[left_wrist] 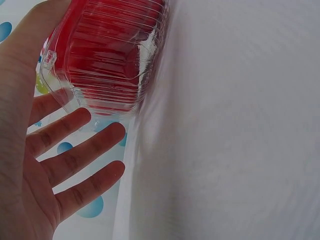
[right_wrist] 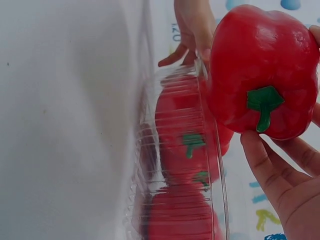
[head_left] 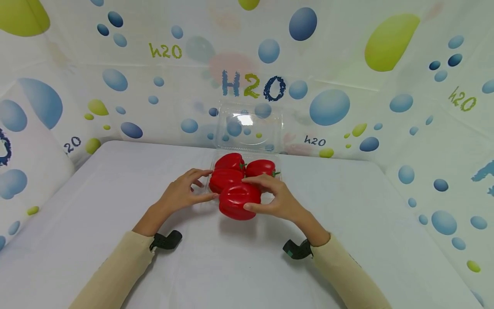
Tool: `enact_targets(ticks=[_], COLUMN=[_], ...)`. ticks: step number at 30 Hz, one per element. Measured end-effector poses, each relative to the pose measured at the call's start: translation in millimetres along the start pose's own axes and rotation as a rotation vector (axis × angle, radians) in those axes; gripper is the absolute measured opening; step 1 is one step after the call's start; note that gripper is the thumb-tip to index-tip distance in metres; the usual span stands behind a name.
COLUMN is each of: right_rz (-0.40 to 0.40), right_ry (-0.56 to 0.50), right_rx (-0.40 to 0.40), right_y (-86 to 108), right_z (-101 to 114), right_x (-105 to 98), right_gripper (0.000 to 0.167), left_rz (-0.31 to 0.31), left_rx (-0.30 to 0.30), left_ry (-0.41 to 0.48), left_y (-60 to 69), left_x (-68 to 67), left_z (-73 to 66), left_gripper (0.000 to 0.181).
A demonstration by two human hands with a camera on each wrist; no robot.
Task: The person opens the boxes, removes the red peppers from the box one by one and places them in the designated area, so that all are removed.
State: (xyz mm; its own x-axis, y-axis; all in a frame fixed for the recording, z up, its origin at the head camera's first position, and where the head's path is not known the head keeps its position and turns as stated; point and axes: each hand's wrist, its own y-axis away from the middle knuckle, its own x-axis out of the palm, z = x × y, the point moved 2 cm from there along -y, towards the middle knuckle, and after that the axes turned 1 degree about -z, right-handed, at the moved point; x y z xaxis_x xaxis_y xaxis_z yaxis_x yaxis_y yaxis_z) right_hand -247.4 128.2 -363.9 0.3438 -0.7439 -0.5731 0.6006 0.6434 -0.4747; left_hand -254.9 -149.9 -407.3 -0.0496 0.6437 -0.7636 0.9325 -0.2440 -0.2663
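My right hand [head_left: 281, 199] grips a glossy red bell pepper [head_left: 238, 201] between thumb and fingers. In the right wrist view this pepper's green stem [right_wrist: 265, 102] is visible, and it is above the container's near rim. Three more red bell peppers sit in the clear plastic clamshell container [left_wrist: 145, 55]: one at back left [head_left: 229, 162], one at back right [head_left: 260, 167], one at front left [head_left: 225, 180]. The left hand [head_left: 183, 191] is at the container's left side, thumb and index finger at its edge, the other fingers spread loosely.
The container's clear lid [head_left: 248, 131] stands raised at the back, near the patterned backdrop [head_left: 170, 90]. A white cloth [head_left: 216, 266] covers the table. Dark wrist mounts [head_left: 167, 240] are strapped near both sleeves.
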Motion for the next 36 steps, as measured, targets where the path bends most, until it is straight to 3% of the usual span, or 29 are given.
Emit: enact_targets(ticks=[36], right_rz=[0.165], right_ry=[-0.032], right_rx=[0.006], right_y=[1.1], right_z=[10.8], right_x=[21.1], right_gripper=[0.063], left_rz=[0.01], left_rx=[-0.01], left_ry=[-0.008], left_y=[-0.2], left_x=[-0.6], left_z=[-1.0], left_gripper=[0.078])
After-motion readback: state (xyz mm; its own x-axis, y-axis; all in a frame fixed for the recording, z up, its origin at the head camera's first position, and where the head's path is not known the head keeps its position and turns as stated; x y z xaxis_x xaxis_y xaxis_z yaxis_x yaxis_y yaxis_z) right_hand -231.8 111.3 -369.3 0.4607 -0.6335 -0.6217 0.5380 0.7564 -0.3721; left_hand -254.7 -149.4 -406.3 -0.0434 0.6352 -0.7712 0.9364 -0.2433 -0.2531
